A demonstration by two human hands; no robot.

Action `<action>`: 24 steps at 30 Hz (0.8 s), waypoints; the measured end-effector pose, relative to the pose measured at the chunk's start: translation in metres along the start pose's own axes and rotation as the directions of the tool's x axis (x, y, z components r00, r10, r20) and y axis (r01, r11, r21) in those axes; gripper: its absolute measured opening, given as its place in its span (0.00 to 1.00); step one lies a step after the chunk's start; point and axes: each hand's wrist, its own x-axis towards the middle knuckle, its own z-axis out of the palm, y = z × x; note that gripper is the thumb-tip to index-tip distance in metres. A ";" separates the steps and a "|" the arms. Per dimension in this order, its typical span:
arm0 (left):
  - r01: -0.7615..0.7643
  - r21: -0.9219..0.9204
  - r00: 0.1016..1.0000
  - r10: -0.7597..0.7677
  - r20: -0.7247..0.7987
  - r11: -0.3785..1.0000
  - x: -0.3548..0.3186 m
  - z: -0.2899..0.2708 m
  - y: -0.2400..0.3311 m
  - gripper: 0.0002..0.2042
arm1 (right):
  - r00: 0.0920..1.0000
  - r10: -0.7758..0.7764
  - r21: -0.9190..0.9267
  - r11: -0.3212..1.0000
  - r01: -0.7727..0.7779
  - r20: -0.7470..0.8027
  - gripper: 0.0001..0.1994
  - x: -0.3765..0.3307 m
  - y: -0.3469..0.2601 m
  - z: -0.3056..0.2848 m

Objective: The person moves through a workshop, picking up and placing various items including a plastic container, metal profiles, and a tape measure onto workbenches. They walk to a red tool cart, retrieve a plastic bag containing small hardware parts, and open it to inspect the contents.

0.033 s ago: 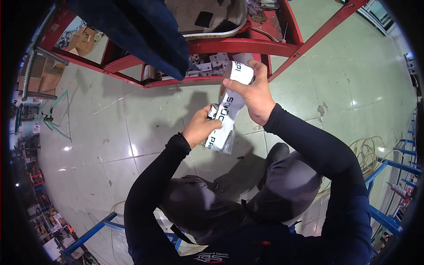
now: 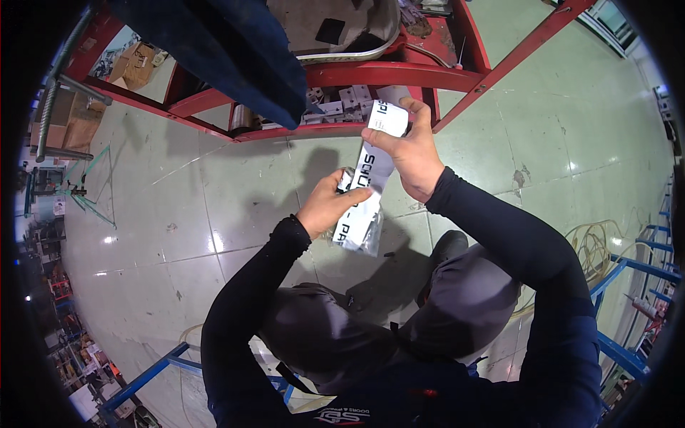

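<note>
A roll of white packing tape [image 2: 389, 118] with dark print is in my right hand [image 2: 415, 158], whose thumb and fingers wrap round it. From the roll a wide strip of tape [image 2: 372, 171] runs down to a small clear plastic bag [image 2: 371, 245]. My left hand [image 2: 330, 205] is closed on that bag, its thumb pressing the tape against it. What the bag contains is mostly hidden by the tape. Both hands are above the floor, in front of my knees.
Ahead stands a red metal cart [image 2: 399, 73] with a grey tray [image 2: 349, 18] on top and small metal parts [image 2: 346, 103] on its lower shelf. Dark blue cloth [image 2: 228, 57] hangs over it. Blue metal frames [image 2: 621, 349] and a coiled hose [image 2: 592, 242] lie to the right.
The bag and the taped end have shifted slightly down and right. My left thumb has slid to the right across the tape, and the roll has turned a little in my right hand.
</note>
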 end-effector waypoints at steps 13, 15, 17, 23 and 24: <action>0.016 0.240 0.998 -0.002 -0.059 0.971 -0.013 -0.028 -0.005 0.11 | 0.930 0.150 -0.929 0.218 0.300 0.336 0.44 0.004 0.023 -0.039; -0.025 0.449 1.000 0.016 0.023 0.893 -0.013 -0.021 0.002 0.12 | 0.677 0.014 -0.601 0.473 0.644 0.736 0.39 0.008 0.036 -0.044; -0.105 0.529 0.994 0.068 0.089 0.842 -0.020 -0.014 0.006 0.15 | 0.479 0.122 -0.478 0.453 0.752 0.869 0.39 -0.007 0.041 -0.033; -0.234 0.717 0.969 0.095 0.229 0.657 -0.027 -0.025 0.006 0.16 | 0.480 0.471 -0.669 0.452 0.589 0.740 0.26 -0.010 0.030 -0.024; -0.245 0.805 0.968 0.093 0.233 0.539 -0.025 -0.027 0.007 0.17 | 0.506 0.509 -0.707 0.363 0.607 0.696 0.24 -0.010 0.028 -0.020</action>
